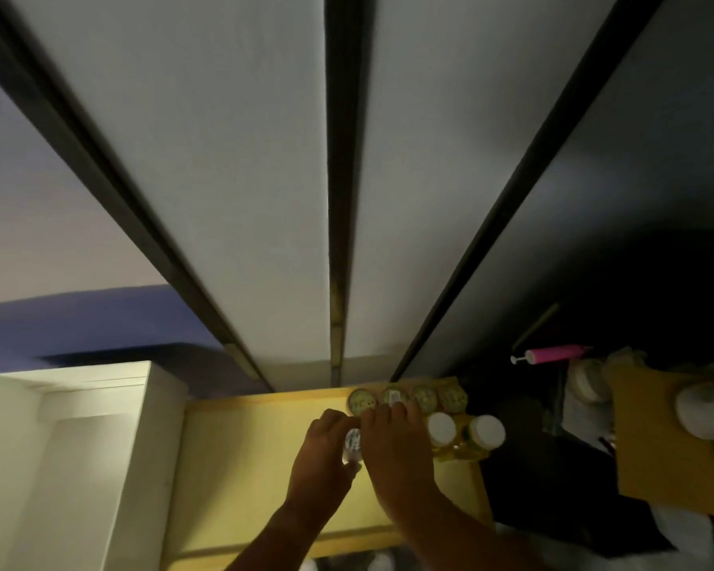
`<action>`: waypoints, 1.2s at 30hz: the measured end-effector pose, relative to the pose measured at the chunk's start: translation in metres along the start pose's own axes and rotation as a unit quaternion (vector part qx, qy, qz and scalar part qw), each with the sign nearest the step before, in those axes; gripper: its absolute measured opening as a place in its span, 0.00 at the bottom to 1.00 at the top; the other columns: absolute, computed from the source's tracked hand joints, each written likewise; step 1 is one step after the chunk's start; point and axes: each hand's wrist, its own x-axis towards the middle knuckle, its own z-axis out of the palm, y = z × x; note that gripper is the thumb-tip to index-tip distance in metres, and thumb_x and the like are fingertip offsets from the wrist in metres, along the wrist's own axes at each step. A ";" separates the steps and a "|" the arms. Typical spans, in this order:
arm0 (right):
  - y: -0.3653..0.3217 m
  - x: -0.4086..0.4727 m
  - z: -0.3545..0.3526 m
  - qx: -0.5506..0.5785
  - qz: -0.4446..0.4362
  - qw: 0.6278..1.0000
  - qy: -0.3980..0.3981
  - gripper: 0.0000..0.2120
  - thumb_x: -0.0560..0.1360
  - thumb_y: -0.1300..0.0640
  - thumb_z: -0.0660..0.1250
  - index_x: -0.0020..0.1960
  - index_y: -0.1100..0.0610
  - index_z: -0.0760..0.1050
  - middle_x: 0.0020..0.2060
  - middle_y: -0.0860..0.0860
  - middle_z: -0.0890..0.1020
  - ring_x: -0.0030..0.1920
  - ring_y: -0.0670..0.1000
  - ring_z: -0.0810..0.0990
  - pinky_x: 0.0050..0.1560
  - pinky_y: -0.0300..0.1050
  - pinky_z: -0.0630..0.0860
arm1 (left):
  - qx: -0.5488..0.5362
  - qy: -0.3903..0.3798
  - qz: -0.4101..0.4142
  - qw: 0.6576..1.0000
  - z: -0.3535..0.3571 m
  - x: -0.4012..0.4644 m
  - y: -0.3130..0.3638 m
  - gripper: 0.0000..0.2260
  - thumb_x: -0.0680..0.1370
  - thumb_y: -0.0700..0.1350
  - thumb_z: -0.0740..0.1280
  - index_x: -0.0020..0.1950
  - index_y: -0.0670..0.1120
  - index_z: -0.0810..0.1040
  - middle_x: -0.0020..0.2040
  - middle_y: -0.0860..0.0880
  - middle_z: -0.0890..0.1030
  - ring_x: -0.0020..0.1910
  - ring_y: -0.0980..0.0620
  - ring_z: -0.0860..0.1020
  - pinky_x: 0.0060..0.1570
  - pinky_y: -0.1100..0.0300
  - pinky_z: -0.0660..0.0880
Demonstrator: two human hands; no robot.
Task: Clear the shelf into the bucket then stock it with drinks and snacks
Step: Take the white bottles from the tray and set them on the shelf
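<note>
Your shelf (264, 467) is the yellow wooden board low in the view, seen from above, with its back edge against the pale wall panels (244, 179). On its far right corner stand four cans (407, 398) in a row along the back edge, touching one another. Just in front of them, at the right end, two bottles (464, 432) with white caps stand side by side, yellow liquid showing below the caps.

Your left hand (326, 451) has its fingers curled round a clear bottle (353, 445), which sits just left of the capped pair and in front of the cans. Your right hand (392, 443) lies right beside the left one, fingers reaching forward so the tips touch the can row; whether it grips the clear bottle or anything under the palm you cannot tell, since the hand hides it.

Left of the shelf stands a white cabinet (79, 447), its top level with the board. To the right the space is dark: a pink pump (553, 354) lies near the back, and further right a brown cardboard sheet (656, 438) carries white round tubs (705, 410). Dark vertical rails (339, 179) divide the wall panels.
</note>
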 end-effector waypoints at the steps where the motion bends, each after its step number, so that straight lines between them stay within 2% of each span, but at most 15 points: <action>1: 0.001 0.002 -0.001 0.000 0.006 1.000 -0.008 0.17 0.74 0.56 0.71 0.59 0.60 0.71 0.55 0.60 0.79 0.59 0.63 0.76 0.68 0.62 0.65 | -0.001 0.003 0.000 1.000 0.004 0.001 0.000 0.20 0.69 0.41 0.78 0.57 0.55 0.78 0.52 0.59 0.74 0.50 0.58 0.73 0.48 0.68 0.71; 4: -0.001 0.008 -0.003 -0.002 0.003 0.999 -0.033 0.16 0.76 0.58 0.70 0.59 0.62 0.70 0.55 0.62 0.78 0.58 0.64 0.75 0.67 0.63 0.65 | -0.008 0.014 -0.011 1.000 0.011 0.005 -0.001 0.20 0.70 0.41 0.77 0.57 0.56 0.77 0.52 0.59 0.73 0.50 0.60 0.71 0.45 0.72 0.69; 7: -0.002 0.012 -0.003 -0.022 0.004 0.999 -0.034 0.18 0.75 0.58 0.70 0.60 0.63 0.70 0.56 0.63 0.78 0.59 0.64 0.74 0.66 0.62 0.66 | -0.011 0.013 -0.011 1.000 0.013 0.009 -0.008 0.23 0.69 0.42 0.78 0.61 0.53 0.76 0.55 0.57 0.73 0.52 0.59 0.72 0.45 0.70 0.73; 12: 0.000 0.006 -0.013 -0.017 0.004 1.000 -0.015 0.23 0.74 0.54 0.72 0.63 0.62 0.69 0.57 0.61 0.76 0.60 0.64 0.73 0.69 0.63 0.62 | -0.030 -0.020 0.011 0.999 0.007 0.003 -0.018 0.32 0.66 0.46 0.80 0.67 0.52 0.72 0.61 0.56 0.70 0.58 0.57 0.72 0.54 0.69 0.73; 14: 0.005 -0.002 -0.021 0.034 -0.002 0.999 0.019 0.28 0.68 0.49 0.78 0.62 0.59 0.73 0.55 0.58 0.79 0.58 0.60 0.77 0.66 0.60 0.69 | -0.024 -0.023 0.031 0.999 -0.003 0.000 -0.017 0.33 0.67 0.51 0.79 0.69 0.54 0.69 0.64 0.58 0.70 0.61 0.58 0.70 0.56 0.71 0.71; 16: 0.013 -0.012 -0.028 0.137 -0.014 0.985 0.100 0.29 0.62 0.44 0.81 0.59 0.53 0.77 0.52 0.51 0.82 0.54 0.54 0.81 0.58 0.51 0.77 | -0.016 -0.022 0.051 0.998 -0.020 -0.001 -0.014 0.35 0.68 0.53 0.77 0.71 0.58 0.66 0.68 0.61 0.67 0.66 0.60 0.67 0.58 0.75 0.66; 17: 0.015 -0.018 -0.031 0.202 -0.019 0.968 0.147 0.28 0.63 0.42 0.79 0.59 0.51 0.77 0.53 0.48 0.82 0.53 0.51 0.81 0.57 0.47 0.78 | -0.008 -0.025 0.063 0.998 -0.031 -0.002 -0.012 0.35 0.69 0.54 0.75 0.73 0.61 0.64 0.71 0.63 0.65 0.69 0.61 0.65 0.61 0.75 0.65; 19: 0.022 -0.031 -0.040 0.306 -0.013 0.932 0.196 0.26 0.71 0.37 0.70 0.64 0.48 0.74 0.60 0.45 0.80 0.59 0.48 0.78 0.59 0.42 0.75 | 0.005 -0.026 0.097 0.995 -0.054 -0.005 -0.008 0.34 0.71 0.57 0.72 0.74 0.63 0.61 0.74 0.63 0.62 0.72 0.61 0.62 0.67 0.68 0.65; 22: 0.030 -0.046 -0.048 0.388 0.032 0.901 0.192 0.33 0.75 0.30 0.59 0.75 0.44 0.63 0.73 0.41 0.68 0.72 0.44 0.66 0.69 0.42 0.68 | 0.013 -0.004 0.132 0.991 -0.089 -0.007 0.002 0.29 0.75 0.63 0.66 0.74 0.65 0.61 0.76 0.65 0.59 0.74 0.65 0.58 0.69 0.65 0.63; 24: 0.035 -0.060 -0.059 0.396 0.035 0.895 0.203 0.36 0.74 0.28 0.56 0.77 0.43 0.58 0.77 0.40 0.62 0.75 0.43 0.60 0.73 0.44 0.63 | 0.032 0.009 0.145 0.989 -0.113 -0.012 0.014 0.28 0.76 0.67 0.61 0.75 0.66 0.59 0.77 0.67 0.54 0.75 0.67 0.53 0.69 0.64 0.59; 26: 0.038 -0.074 -0.073 0.397 0.029 0.890 0.224 0.37 0.74 0.26 0.53 0.78 0.43 0.57 0.78 0.40 0.60 0.76 0.43 0.57 0.74 0.43 0.60 | 0.058 0.022 0.151 0.987 -0.135 -0.025 0.026 0.30 0.77 0.70 0.57 0.77 0.67 0.55 0.78 0.69 0.49 0.76 0.66 0.49 0.70 0.60 0.57; 30: 0.038 -0.104 -0.100 0.398 -0.019 0.878 0.266 0.39 0.74 0.27 0.53 0.78 0.46 0.60 0.78 0.41 0.60 0.77 0.44 0.57 0.74 0.44 0.62 | 0.094 0.065 0.133 0.985 -0.171 -0.070 0.047 0.30 0.76 0.74 0.54 0.76 0.71 0.48 0.77 0.71 0.43 0.77 0.64 0.46 0.72 0.54 0.54; 34: 0.028 -0.139 -0.121 0.383 -0.060 0.877 0.286 0.42 0.72 0.23 0.48 0.78 0.45 0.58 0.78 0.42 0.59 0.77 0.46 0.58 0.73 0.42 0.60 | 0.089 0.107 0.095 0.986 -0.197 -0.139 0.066 0.31 0.76 0.74 0.53 0.76 0.71 0.48 0.77 0.72 0.44 0.78 0.62 0.47 0.75 0.54 0.54; 36: 0.016 -0.162 -0.128 0.377 -0.092 0.875 0.289 0.39 0.74 0.26 0.53 0.78 0.45 0.58 0.78 0.42 0.59 0.77 0.46 0.57 0.74 0.47 0.63 | 0.085 0.131 0.076 0.985 -0.206 -0.181 0.070 0.32 0.75 0.75 0.53 0.77 0.69 0.51 0.77 0.72 0.46 0.77 0.63 0.49 0.75 0.56 0.55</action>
